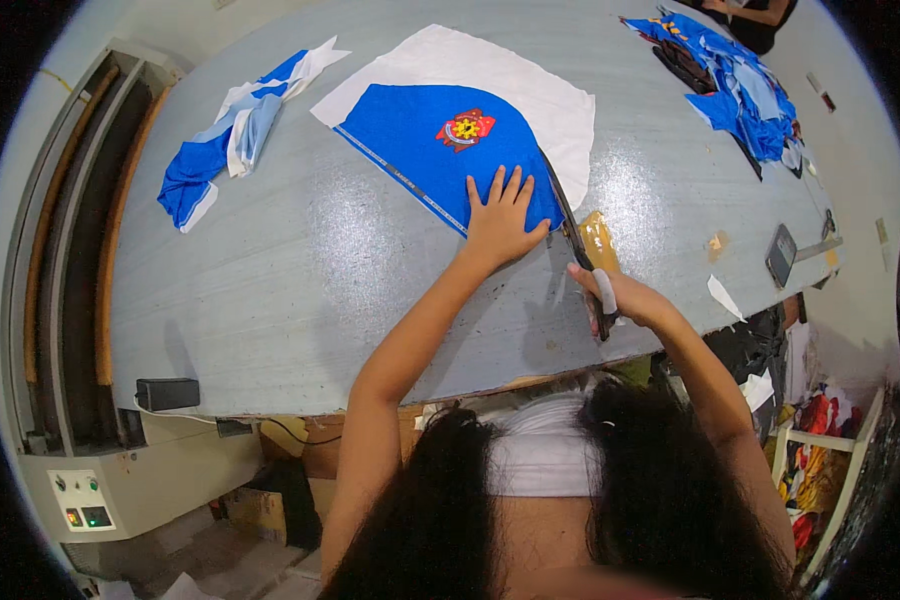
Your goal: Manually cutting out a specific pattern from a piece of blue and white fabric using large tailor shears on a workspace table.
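Observation:
A blue cloth panel (390, 120) with a red and yellow emblem lies on a larger white sheet (450, 52), which shows past its far and right edges. My left hand (500, 220) rests flat on the blue panel's near right part, fingers spread. In my right hand (625, 292) is a pair of long dark scissors (568, 215), held by handles with pale wrapping. Their blades run along the right edge of the blue panel, pointing away from me; how far apart they are is hard to make out.
On the grey table (270, 340), blue and white cloth pieces (195, 170) lie left, a larger cloth pile (750, 105) right. A phone (781, 254) and a white scrap (725, 297) are near the right edge, a black box (167, 393) front left. Another person's arm (765, 14) shows far right.

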`<state>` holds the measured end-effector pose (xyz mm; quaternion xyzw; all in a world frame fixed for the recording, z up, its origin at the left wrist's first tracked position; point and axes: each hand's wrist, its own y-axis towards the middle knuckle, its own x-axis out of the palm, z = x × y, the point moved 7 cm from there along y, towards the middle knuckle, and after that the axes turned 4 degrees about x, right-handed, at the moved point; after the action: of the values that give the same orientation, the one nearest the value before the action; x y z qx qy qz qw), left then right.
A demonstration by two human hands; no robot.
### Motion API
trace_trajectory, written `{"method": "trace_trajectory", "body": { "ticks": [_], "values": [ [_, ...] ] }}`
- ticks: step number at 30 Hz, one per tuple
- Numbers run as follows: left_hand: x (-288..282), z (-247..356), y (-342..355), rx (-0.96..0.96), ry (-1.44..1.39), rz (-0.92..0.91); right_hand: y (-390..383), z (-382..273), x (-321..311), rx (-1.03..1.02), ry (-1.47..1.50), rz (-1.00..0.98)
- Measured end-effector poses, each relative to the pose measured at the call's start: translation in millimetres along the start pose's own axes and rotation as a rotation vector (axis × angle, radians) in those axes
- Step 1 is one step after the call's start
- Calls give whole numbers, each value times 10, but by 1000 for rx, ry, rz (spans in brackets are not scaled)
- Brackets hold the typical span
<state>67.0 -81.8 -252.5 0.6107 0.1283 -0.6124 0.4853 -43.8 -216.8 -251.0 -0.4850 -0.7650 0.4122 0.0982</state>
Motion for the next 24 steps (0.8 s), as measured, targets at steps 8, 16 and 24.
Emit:
{"method": "trace_trajectory", "body": {
  "ticks": [8,16,24],
  "values": [
    [9,-6,3,-39,19,-85,21,-64,48,-53,-9,54],
    [4,-11,9,-14,-14,-4,64,-65,115,-135,85,31],
    [25,-33,10,-20,-13,-3,-27,-182,116,-71,99,82]
  ]
}}
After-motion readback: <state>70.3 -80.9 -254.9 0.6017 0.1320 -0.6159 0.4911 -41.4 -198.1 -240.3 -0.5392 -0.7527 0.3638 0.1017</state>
